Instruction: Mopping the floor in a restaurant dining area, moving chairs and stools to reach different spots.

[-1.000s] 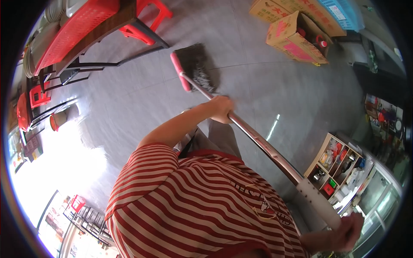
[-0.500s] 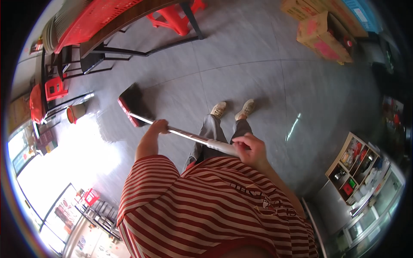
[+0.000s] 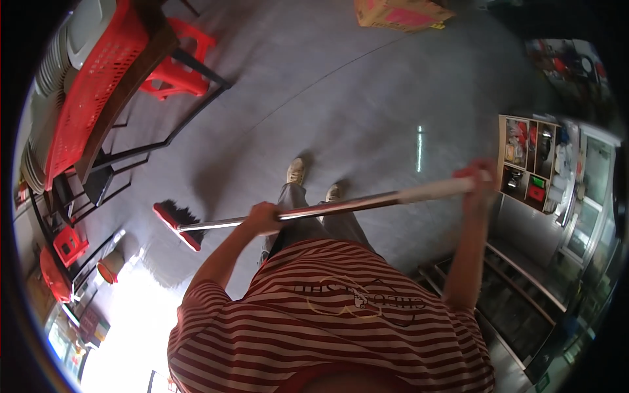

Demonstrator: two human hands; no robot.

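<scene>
A broom with a long silver handle, a red head and dark bristles [image 3: 341, 207] stretches across my body. My left hand [image 3: 264, 219] is wrapped round the lower part of the handle, towards the broom head [image 3: 178, 226] on the left. Far out to the right, my right hand [image 3: 479, 178] grips the pale upper end of the handle; it is a little smeared by motion. The broom head is at or just above the grey floor [image 3: 327, 98]; I cannot tell which. My shoes [image 3: 295, 171] stand beyond the handle.
At the left stands a table [image 3: 141, 92] with a red plastic basket [image 3: 98, 85] on it and a red stool [image 3: 180, 65] behind. A bucket [image 3: 110, 267] stands near the glare. A cardboard box [image 3: 400, 14] lies far ahead; a shelf unit [image 3: 529, 160] is at right.
My right hand has swung outward to the right with the handle's upper end. The broom head has moved nearer and slightly left. My body has turned, so the room appears shifted left.
</scene>
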